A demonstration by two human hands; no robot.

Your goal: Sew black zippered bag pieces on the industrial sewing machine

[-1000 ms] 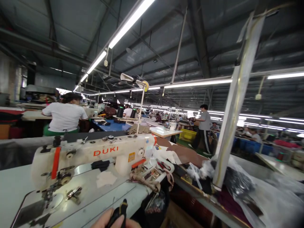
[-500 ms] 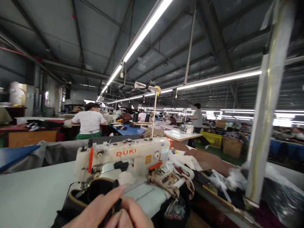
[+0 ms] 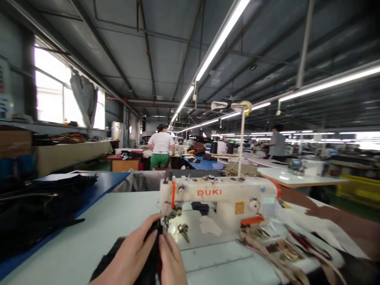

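Note:
Beside the needle end of a white DUKI sewing machine (image 3: 208,194), both hands grip a dark fabric piece (image 3: 151,253). My left hand (image 3: 130,253) lies along its left side, with the fingertips close to the presser foot (image 3: 165,223). Pressed to the near right edge of the piece is my right hand (image 3: 172,259), its fingers together. Most of the dark piece is hidden under the hands. A small metal part (image 3: 184,231) lies on the machine bed, just right of the needle area.
A white scrap (image 3: 210,225) lies under the machine arm. Right of it are a parts tray (image 3: 285,253), tan straps (image 3: 264,257) and red-handled scissors (image 3: 305,241). Black goods (image 3: 44,209) are piled on a blue table at left. People work further back.
The view has swung left, bringing the window and the black pile into sight. My hands have turned the dark piece and brought it up beside the presser foot; its tan-edged opening no longer shows.

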